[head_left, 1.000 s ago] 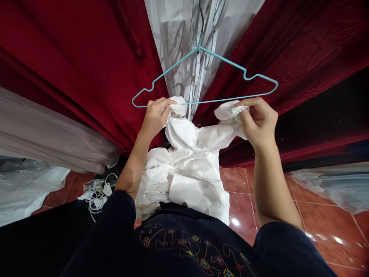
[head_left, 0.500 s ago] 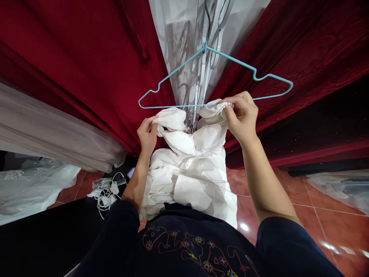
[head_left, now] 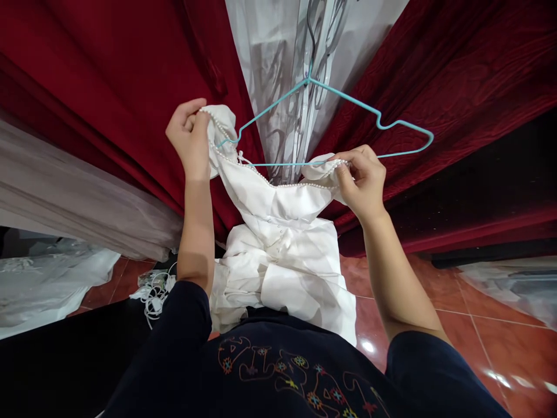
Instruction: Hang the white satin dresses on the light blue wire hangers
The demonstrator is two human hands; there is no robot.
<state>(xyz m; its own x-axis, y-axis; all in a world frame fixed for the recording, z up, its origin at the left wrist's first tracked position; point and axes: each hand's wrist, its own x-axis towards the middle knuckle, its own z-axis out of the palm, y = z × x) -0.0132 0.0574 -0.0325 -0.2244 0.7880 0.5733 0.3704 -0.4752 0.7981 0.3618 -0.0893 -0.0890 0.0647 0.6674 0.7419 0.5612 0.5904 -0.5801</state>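
A white dress [head_left: 282, 200] with a pearl-beaded neckline hangs in front of my body, its skirt bunched below the bodice. My left hand [head_left: 188, 130] pinches the beaded edge of the sleeve on the left, which is around the left end of a light blue hanger [head_left: 348, 100]. The fingers of my right hand [head_left: 362, 177] are closed on the beaded edge of the other sleeve. That sleeve sits at the hanger's bottom bar, while the hanger's right end sticks out bare above my right hand. A dark hook holds the hanger up at the top.
Dark red curtains [head_left: 108, 69] hang on both sides, with sheer white fabric [head_left: 270, 64] between them. White cables [head_left: 156, 293] lie beside a black surface [head_left: 78, 354] at lower left. Pale tulle [head_left: 56, 284] spreads at far left. Red tiles [head_left: 461, 313] cover the floor.
My left hand has moved up and left with its sleeve, bringing it over the hanger's left end. The bodice is stretched wider. My right hand has barely moved; the hanger has shifted slightly left.
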